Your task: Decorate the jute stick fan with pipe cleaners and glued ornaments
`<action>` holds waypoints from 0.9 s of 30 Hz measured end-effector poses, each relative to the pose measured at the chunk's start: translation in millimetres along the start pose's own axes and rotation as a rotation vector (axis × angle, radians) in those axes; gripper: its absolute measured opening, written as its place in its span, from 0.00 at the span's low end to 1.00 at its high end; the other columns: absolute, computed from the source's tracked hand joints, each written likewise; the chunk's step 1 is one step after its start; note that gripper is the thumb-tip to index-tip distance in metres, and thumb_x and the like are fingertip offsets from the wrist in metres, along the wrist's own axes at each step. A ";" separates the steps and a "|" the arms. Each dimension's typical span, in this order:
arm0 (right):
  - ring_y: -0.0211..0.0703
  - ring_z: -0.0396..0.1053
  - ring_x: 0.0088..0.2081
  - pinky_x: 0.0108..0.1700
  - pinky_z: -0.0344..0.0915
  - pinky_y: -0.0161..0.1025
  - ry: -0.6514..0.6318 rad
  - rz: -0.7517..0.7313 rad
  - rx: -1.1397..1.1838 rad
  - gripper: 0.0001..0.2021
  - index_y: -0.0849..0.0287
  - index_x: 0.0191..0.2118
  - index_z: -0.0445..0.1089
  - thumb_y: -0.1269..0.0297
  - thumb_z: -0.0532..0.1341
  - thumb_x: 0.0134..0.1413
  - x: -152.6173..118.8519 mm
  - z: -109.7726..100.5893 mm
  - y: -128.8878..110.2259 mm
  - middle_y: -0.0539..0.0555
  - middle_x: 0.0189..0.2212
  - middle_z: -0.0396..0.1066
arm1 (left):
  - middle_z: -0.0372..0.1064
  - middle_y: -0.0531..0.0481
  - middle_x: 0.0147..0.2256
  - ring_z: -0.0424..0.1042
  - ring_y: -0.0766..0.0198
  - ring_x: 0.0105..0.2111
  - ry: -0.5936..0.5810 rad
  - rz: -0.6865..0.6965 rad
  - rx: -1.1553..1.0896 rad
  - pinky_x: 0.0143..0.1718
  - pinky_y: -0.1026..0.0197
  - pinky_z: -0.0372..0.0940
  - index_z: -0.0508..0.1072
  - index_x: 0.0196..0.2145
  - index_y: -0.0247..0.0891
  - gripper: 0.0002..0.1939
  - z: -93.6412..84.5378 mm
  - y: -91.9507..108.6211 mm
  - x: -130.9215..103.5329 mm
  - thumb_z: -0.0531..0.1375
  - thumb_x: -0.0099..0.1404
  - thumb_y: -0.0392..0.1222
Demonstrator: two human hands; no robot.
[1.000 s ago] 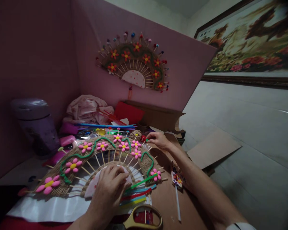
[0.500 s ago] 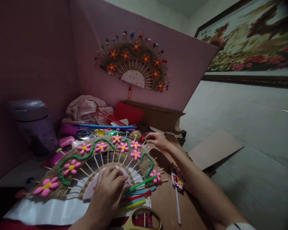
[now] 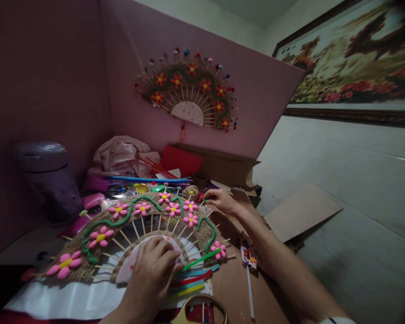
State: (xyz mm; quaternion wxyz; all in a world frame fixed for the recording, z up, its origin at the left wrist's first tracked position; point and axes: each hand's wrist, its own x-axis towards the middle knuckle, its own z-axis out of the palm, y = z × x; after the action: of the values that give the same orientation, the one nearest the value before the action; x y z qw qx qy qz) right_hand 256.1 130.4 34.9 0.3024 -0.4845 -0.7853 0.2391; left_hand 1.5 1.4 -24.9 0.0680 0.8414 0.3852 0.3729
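Note:
A fan-shaped craft (image 3: 131, 208) of wound twine and wooden sticks lies before me, bearing pink clay flowers with yellow centres and wavy green strips. My left hand (image 3: 154, 270) rests on its spotted white half-circle (image 3: 124, 270), fingers curled and drawn together; whatever lies under the fingertips is hidden. At the upper right edge, my right hand (image 3: 220, 200) is closed, thumb and fingers pinching a small green ball (image 3: 205, 201) at the tip of a stick. Coloured pipe cleaners (image 3: 194, 284), green, blue, red and yellow, lie beside my left hand.
Gold-handled scissors (image 3: 202, 299) lie at the front edge. A purple bottle (image 3: 49, 180) stands left. Behind are a ball of twine (image 3: 190, 192), crumpled cloth (image 3: 123, 154) and cardboard (image 3: 219, 165). A wrapped lollipop (image 3: 249, 261) lies right. A similar fan (image 3: 189, 92) hangs on the wall.
My right hand stays pinched at the green ball, its fingers shifting slightly. My left hand remains on the half-circle. The whole view has tilted very little.

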 end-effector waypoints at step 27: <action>0.38 0.68 0.29 0.32 0.63 0.33 0.077 -0.029 -0.031 0.04 0.60 0.27 0.73 0.73 0.62 0.41 -0.4 4.9 9.0 0.51 0.26 0.73 | 0.68 0.48 0.33 0.62 0.56 0.39 -0.020 0.004 0.052 0.40 0.51 0.55 0.71 0.33 0.40 0.05 1.9 1.1 0.2 0.55 0.62 0.37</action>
State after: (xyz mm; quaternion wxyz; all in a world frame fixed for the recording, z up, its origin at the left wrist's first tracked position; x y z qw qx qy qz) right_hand 258.4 133.3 25.3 0.3283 -0.4867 -0.7835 0.2036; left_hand 3.5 1.1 -25.7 0.0492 0.8473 0.3922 0.3547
